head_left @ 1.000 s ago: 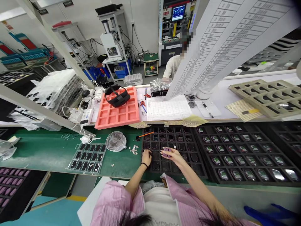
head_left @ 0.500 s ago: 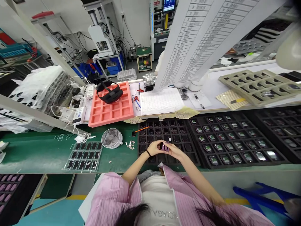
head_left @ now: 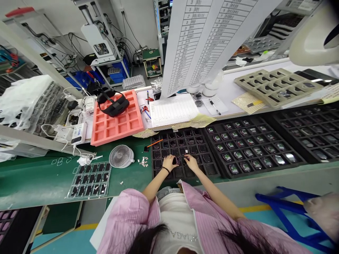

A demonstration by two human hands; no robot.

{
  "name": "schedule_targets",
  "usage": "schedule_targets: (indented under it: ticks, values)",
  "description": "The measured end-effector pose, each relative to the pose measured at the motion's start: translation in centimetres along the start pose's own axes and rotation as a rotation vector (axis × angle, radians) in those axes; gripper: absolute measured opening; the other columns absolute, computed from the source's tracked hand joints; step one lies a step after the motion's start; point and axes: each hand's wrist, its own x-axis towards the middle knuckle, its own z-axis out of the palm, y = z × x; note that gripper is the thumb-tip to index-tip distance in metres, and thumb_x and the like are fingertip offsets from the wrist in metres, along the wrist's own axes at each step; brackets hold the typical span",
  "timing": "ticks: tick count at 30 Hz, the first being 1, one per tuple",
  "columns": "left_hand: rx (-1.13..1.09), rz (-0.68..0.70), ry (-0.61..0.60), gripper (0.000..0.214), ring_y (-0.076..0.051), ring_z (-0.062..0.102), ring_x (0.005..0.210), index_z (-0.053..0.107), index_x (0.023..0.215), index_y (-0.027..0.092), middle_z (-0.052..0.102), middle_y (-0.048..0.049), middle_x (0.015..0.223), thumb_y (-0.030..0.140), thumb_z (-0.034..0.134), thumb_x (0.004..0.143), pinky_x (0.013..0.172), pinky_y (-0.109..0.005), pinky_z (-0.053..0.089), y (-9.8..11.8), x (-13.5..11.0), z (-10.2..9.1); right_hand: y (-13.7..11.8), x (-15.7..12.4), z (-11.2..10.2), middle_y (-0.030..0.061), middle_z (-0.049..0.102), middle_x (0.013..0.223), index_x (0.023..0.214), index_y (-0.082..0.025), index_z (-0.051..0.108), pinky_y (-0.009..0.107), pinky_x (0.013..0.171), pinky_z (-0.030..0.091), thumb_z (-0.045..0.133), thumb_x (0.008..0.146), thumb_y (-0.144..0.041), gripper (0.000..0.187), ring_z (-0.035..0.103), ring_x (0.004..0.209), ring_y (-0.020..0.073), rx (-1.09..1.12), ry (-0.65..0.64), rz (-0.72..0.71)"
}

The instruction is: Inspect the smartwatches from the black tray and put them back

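Over the near part of a black compartment tray (head_left: pixel 185 173), my left hand (head_left: pixel 168 163) is closed around a small dark and purple rounded case (head_left: pixel 176 161), perhaps a watch housing. My fingers partly cover it. To its right, my right hand (head_left: pixel 191 163) reaches down to the tray with thumb and fingertips drawn together. Whatever is between them is too small to make out. A small white piece (head_left: pixel 186 151) lies just beyond those fingertips. Dark rounded parts (head_left: pixel 181 142) fill several tray compartments.
To the right stands another black tray (head_left: pixel 249 141) of parts with green labels. Left are a small round fan (head_left: pixel 121 156), white scraps (head_left: pixel 143 162), an orange stick (head_left: pixel 155 143) and a clear tray (head_left: pixel 90 179). A pink tray (head_left: pixel 116 123) carries a black headset (head_left: pixel 113 104). Printed sheets (head_left: pixel 196 46) hang ahead.
Both hands were together on the purple case above the tray. Now they are apart: the left keeps the case low at the tray, and the right has moved to the tray beside it.
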Motion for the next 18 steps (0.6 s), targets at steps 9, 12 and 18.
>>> schedule_targets:
  ticks: [9, 12, 18]
  values:
    - [0.011, 0.048, 0.091, 0.05, -0.026, 0.029, 0.14, 0.045, 0.136, 0.03, 0.043, -0.0076, 0.146, 0.032, 0.058, 0.088, 0.116, -0.05, 0.012, -4.0, -4.7, 1.0, 1.5, -3.0, -1.1, 0.0152, 0.055, 0.129, 0.115, -0.02, 0.065, 0.053, 0.105, 0.032, 0.046, 0.086, -0.021, 0.035, 0.045, 0.125, 0.034, -0.275, -0.008, -0.231]
    - [-0.025, 0.078, 0.11, 0.048, -0.025, 0.026, 0.143, 0.042, 0.138, 0.029, 0.039, -0.0065, 0.15, 0.026, 0.049, 0.091, 0.117, -0.051, 0.008, -4.4, -5.6, 1.9, 1.5, -4.2, -0.9, 0.0123, 0.045, 0.144, 0.128, -0.02, 0.057, 0.051, 0.113, 0.021, 0.041, 0.09, -0.026, 0.041, 0.032, 0.138, 0.03, -0.311, -0.044, -0.315]
    - [-0.021, -0.019, 0.16, 0.037, -0.025, 0.041, 0.131, 0.051, 0.129, 0.02, 0.049, -0.0118, 0.139, 0.02, 0.04, 0.093, 0.112, -0.044, 0.026, -4.4, -6.2, 1.1, 0.4, -4.6, 1.4, 0.0077, 0.032, 0.154, 0.143, -0.019, 0.042, 0.045, 0.119, 0.013, 0.038, 0.093, -0.03, 0.051, 0.023, 0.144, 0.0222, -0.403, -0.232, -0.464]
